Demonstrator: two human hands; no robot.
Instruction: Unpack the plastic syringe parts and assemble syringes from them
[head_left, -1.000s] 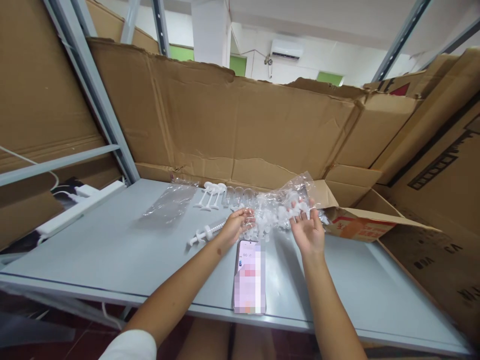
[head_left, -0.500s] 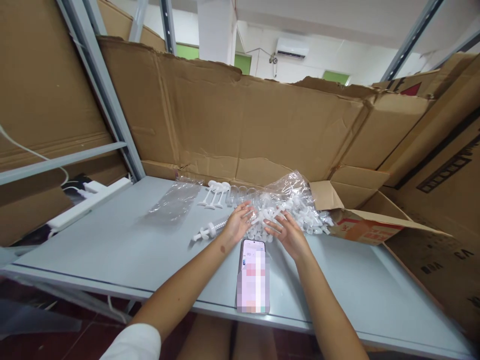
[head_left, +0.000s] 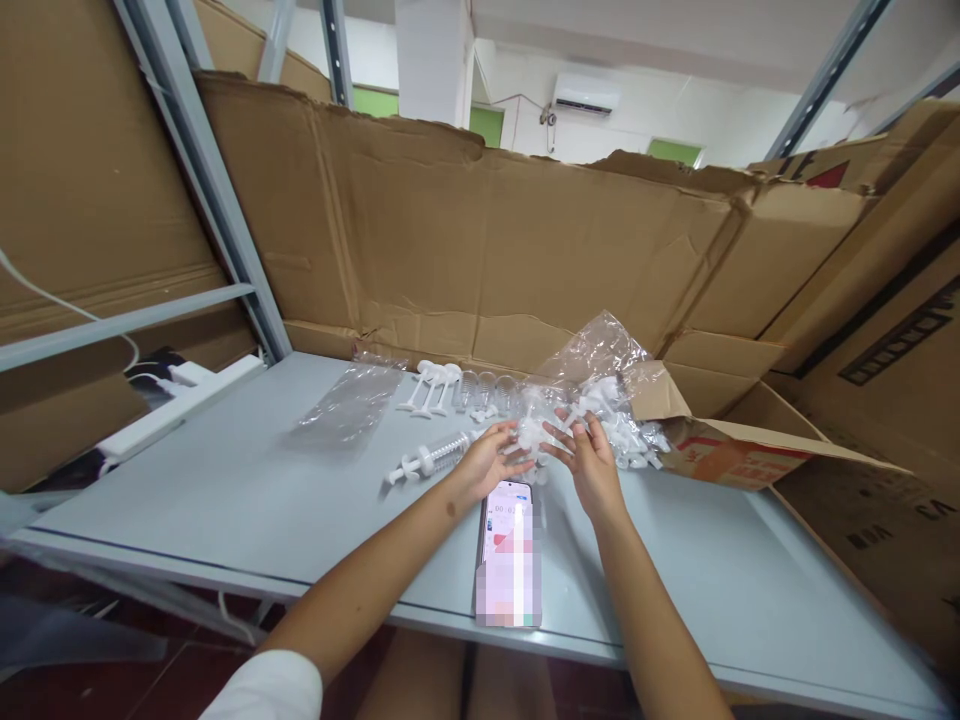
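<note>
A clear plastic bag (head_left: 600, 350) full of small white plastic plungers lies at the back of the grey table (head_left: 247, 480). Its upper flap stands up. My right hand (head_left: 591, 465) is at the bag's mouth, fingertips pinching the film among the white parts. My left hand (head_left: 489, 463) rests beside it with fingers spread, touching the loose parts spilling out. One assembled syringe (head_left: 431, 460) lies just left of my left hand.
A phone (head_left: 510, 555) lies face up near the front edge between my forearms. A row of upright plungers (head_left: 431, 385) and clear barrels (head_left: 487, 388) stands at the back, an empty plastic bag (head_left: 345, 405) to their left. Cardboard walls (head_left: 487, 250) surround the table; an open box (head_left: 720, 440) sits right.
The bag's flap has risen again after lying flat half a second ago. My left hand slid slightly toward me and right, and both hands now meet at the bag's mouth.
</note>
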